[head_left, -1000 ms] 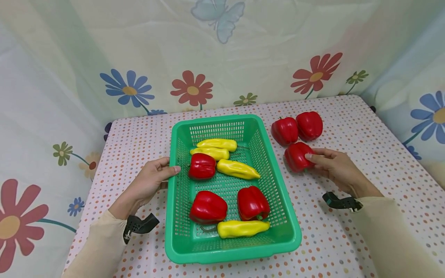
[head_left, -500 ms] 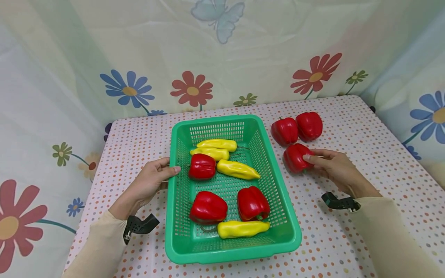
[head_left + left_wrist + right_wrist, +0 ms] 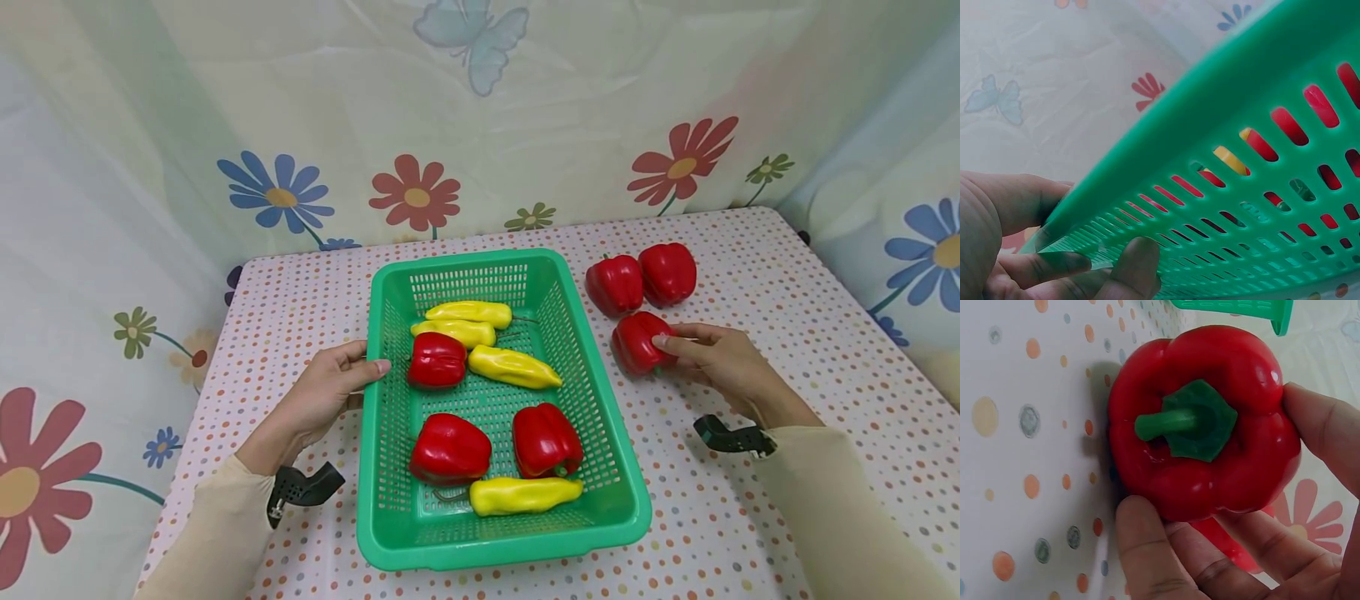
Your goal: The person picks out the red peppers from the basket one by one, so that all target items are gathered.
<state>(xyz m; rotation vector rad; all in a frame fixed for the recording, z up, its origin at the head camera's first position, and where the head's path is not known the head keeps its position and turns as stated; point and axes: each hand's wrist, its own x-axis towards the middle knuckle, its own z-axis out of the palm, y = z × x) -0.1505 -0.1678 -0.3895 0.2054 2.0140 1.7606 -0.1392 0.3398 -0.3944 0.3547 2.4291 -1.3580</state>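
Left hand [image 3: 333,379] and right hand [image 3: 716,358] are both occupied. The left grips the left edge of a green, rectangular plastic basket [image 3: 506,552] with slotted walls, thumb over its rim and fingers outside. The right holds a glossy, red, blocky bell pepper [image 3: 637,343] with a green stem between thumb and fingers, just right of the basket; whether it touches the white, dotted cloth [image 3: 757,275] is unclear. Farther along that side of the basket sit a stemmed red pepper [image 3: 615,285] and its red neighbour [image 3: 667,273]. Inside the basket, three long yellow peppers [image 3: 468,313] and a red pepper occupy the far half; two larger red peppers [image 3: 451,450] and a fourth yellow pepper [image 3: 525,496] lie near its front end.
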